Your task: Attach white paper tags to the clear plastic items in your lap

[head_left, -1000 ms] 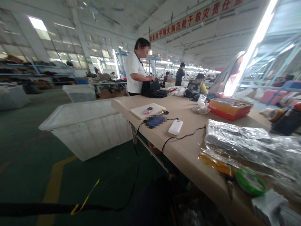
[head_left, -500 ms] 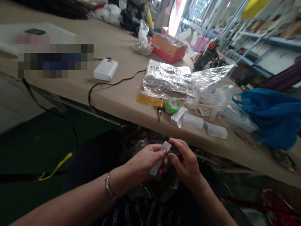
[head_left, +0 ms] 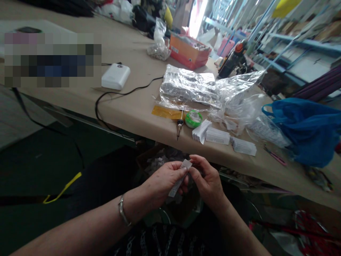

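A white printed paper strip (head_left: 174, 188) is pinched in my left hand (head_left: 166, 179), its upper end sticking out above the thumb. My right hand (head_left: 209, 181) is at the strip's upper end, thumb and fingertips drawn together there; whether they grip the paper is too small to tell. Beyond the hands, along the table edge, lie a fanned stack of white strips (head_left: 201, 131), a second stack (head_left: 217, 136) and a third stack (head_left: 243, 146). A soldering-iron-like tool (head_left: 179, 125) and a green round container (head_left: 193, 119) are beside them.
On the table (head_left: 138, 117) are a white power bank (head_left: 116, 76), a black cable, clear plastic packaging (head_left: 189, 89), an orange box (head_left: 189, 51), a blue bag (head_left: 306, 131) and pink-handled tweezers or scissors (head_left: 275, 155). Below my hands is a box of white scraps (head_left: 157, 163).
My right thumb and fingertips have moved in closer to the strip's upper end. The left hand still holds the strip, and the view has shifted slightly.
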### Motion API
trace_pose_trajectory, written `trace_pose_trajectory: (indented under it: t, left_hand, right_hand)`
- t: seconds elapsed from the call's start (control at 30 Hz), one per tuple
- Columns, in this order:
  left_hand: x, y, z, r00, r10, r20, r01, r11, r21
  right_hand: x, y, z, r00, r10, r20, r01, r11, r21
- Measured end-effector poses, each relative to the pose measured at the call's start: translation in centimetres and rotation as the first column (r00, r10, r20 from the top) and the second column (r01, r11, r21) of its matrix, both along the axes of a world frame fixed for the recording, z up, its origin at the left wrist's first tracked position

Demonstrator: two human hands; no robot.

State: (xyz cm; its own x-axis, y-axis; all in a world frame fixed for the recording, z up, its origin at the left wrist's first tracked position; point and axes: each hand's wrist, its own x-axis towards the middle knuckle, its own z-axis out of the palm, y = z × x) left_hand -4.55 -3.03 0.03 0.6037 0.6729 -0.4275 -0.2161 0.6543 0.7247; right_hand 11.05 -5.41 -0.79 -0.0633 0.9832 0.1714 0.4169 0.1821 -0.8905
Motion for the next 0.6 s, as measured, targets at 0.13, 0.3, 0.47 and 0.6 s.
trace_pose_trajectory:
  t: [0.13,0.3,0.47,0.6]
  left_hand:
    - [0.1,0.1,-0.7,0.998,0.039,-0.046,-0.035,0.997,0.068]
    - [-0.1,0.2,-0.6,0.993,0.079,-0.090,-0.066,0.988,0.137]
    - [-0.6,0.9,-1.0,0.982,0.138,-0.133,-0.097,0.956,0.275]
    - [-1.2,2.2,-1.8,0.955,0.241,-0.175,-0.148,0.894,0.423]
  right_hand:
    - [-0.2,1.3,-0.4,0.938,-0.051,-0.343,-0.038,0.968,-0.249]
    - [-0.8,2.6,-0.7,0.887,-0.092,-0.453,-0.072,0.940,-0.333]
    - [-1.6,3.6,-0.7,0.899,-0.079,-0.432,-0.072,0.944,-0.322]
    - [-2.2,4.8,-0.7,0.939,-0.064,-0.339,-0.032,0.962,-0.272]
